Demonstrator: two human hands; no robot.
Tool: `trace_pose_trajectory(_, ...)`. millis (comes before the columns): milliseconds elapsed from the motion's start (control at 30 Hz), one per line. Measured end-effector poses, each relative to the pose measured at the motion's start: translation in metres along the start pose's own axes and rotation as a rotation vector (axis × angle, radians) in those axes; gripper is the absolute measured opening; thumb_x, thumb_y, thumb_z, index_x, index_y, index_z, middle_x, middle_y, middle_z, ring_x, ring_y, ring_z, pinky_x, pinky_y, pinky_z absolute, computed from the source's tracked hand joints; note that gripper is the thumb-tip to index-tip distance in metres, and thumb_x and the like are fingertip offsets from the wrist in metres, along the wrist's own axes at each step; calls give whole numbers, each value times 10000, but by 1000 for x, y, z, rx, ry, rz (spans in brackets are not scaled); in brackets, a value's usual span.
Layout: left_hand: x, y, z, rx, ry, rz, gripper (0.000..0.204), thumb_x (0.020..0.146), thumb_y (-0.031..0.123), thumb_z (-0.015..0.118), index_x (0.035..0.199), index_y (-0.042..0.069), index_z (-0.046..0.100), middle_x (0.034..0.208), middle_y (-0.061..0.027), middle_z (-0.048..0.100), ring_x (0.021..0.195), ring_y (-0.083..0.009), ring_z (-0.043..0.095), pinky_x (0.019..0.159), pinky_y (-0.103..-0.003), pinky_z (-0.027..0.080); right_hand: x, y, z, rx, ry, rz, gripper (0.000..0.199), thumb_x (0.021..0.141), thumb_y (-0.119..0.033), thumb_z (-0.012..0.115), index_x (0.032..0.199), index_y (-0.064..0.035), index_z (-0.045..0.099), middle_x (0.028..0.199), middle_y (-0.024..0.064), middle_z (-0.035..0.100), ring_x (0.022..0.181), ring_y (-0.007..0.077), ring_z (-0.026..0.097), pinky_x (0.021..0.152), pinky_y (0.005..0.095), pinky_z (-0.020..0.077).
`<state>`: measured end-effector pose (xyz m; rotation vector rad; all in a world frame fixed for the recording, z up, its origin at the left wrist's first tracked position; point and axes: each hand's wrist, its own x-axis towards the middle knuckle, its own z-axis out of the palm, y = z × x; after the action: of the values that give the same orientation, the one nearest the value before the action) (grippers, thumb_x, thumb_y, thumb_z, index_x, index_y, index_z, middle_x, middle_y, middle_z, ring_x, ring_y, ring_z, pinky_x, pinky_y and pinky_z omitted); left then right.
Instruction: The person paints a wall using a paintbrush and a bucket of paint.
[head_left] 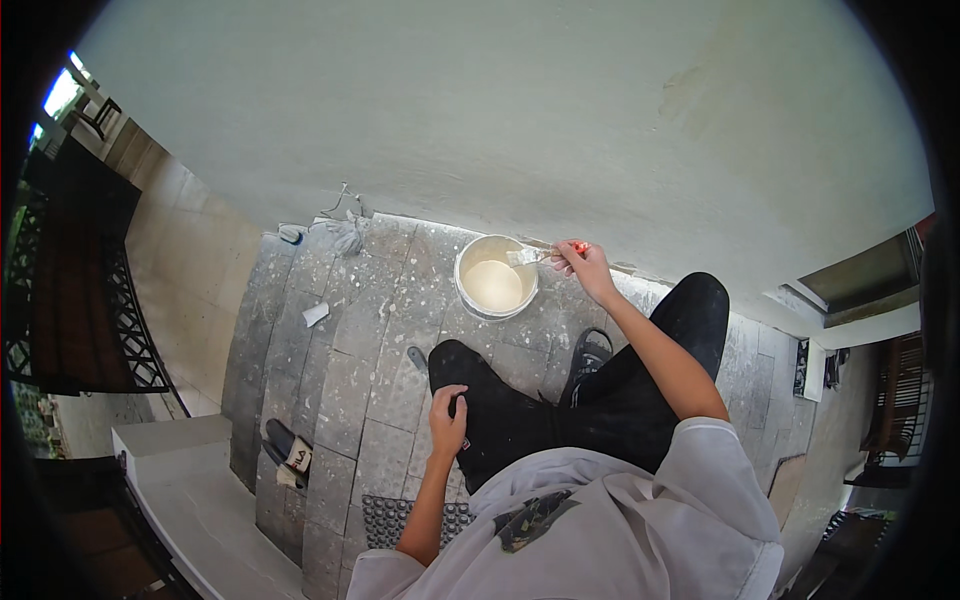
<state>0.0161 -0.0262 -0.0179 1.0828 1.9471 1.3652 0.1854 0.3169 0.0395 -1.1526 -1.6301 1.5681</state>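
Observation:
My right hand (582, 262) is closed round the red handle of a paintbrush (526, 257). Pale paint coats the brush's bristles, which sit over the right rim of a white bucket (464, 285). Cream-coloured paint (494, 286) lies inside that bucket, which stands upright on the tiles close to the wall. On my left thigh, near the knee, rests my left hand (447, 419); it holds nothing, and a gap shows between its thumb and fingers.
A pale wall (480, 130) rises beyond the bucket. Paint spots cover the grey tiled floor (385, 375). To the left lie a white scrap (316, 314), a crumpled pale bundle (347, 235) and a pair of slippers (287, 452). A textured mat (388, 520) is near my left forearm.

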Motion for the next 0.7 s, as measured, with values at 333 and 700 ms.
trace_pose_trajectory(333,46,7,14,146,-23,73,138,805,54,578,935,17,606,974,-158,577,943,-324,563,847,-400,435,8,-119,-22,410,116,139,336,958,-285,534,1055,32,584,849,122,675,705,127,629,621,230,481)
trace_pose_trajectory(700,18,0,19,201,43,90,178,766,79,577,938,35,588,991,-155,564,969,-336,545,871,-410,422,-3,-186,-59,532,5,-172,341,981,-261,487,1094,52,565,871,126,669,729,123,622,645,228,489)
